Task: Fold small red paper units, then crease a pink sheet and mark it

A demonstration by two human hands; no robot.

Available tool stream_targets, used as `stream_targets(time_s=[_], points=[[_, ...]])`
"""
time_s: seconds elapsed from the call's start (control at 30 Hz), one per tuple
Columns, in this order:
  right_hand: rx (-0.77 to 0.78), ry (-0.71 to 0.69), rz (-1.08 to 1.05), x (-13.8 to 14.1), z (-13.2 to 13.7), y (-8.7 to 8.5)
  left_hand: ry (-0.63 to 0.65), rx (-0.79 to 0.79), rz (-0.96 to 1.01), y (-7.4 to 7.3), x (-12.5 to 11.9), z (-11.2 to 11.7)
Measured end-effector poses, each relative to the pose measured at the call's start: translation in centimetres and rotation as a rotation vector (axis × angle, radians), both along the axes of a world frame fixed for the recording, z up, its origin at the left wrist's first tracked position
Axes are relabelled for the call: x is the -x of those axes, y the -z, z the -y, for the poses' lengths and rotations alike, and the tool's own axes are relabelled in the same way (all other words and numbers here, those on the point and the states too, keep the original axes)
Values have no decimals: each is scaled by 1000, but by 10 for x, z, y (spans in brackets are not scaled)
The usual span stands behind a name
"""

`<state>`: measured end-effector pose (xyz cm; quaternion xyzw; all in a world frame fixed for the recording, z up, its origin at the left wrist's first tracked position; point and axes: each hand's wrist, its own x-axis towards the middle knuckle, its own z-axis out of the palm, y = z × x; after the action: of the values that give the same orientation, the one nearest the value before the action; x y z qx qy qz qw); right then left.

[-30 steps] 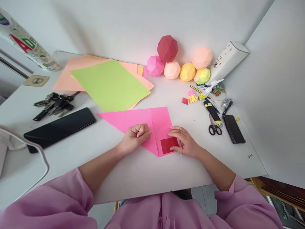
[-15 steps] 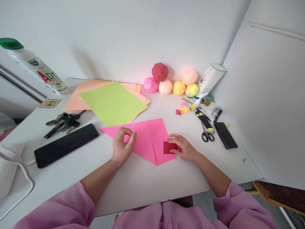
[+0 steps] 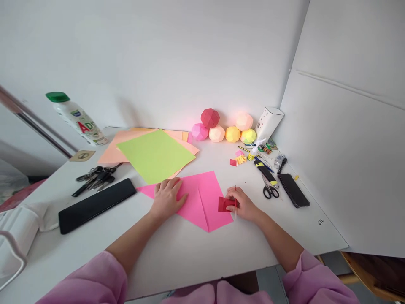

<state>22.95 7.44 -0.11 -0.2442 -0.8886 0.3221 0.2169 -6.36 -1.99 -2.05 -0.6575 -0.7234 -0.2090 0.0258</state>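
Observation:
A folded bright pink paper point(image 3: 205, 198) lies on the white table, a crease running down its middle. My left hand point(image 3: 167, 197) rests palm down on its left part, fingers spread over it. At the paper's right edge my right hand point(image 3: 243, 203) pinches a small folded dark red paper point(image 3: 224, 204) between thumb and fingers. A thin stick point(image 3: 236, 192) stands out above and below the same hand. Its tips are too fine to make out.
Green paper point(image 3: 156, 154) tops coloured sheets behind. Paper polyhedron balls point(image 3: 210, 118) stand by the wall. To the right are scissors point(image 3: 271, 192), a cutter point(image 3: 266, 173), a glue bottle point(image 3: 253, 153) and a phone point(image 3: 293, 190). Keys point(image 3: 96, 178), a black slab point(image 3: 98, 206) and a bottle point(image 3: 80, 122) are left.
My left hand has gone from a raised pinch to lying on the pink paper with fingers spread. My right hand keeps the red paper, which now looks tilted. The camera view has shifted upward.

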Motion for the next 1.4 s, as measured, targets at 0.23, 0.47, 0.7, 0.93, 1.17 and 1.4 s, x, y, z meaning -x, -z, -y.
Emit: stream_targets(time_s=[0.23,0.47,0.7,0.93,1.17,1.4], points=[[201,89,-162,-3,-3,-2,28,84,25,-5,-8,2],[670,154,-382,8,-1,5,127,124,74,-6,-27,8],[667,82,-247,9,-1,13,93,173,135,-4,-27,6],[513,42,-172,8,3,6,70,134,162,-1,-29,7],[382,27,-155,9,8,0,99,93,152,0,-28,7],[332,62,-145,12,15,-7,83,123,136,-2,-30,7]])
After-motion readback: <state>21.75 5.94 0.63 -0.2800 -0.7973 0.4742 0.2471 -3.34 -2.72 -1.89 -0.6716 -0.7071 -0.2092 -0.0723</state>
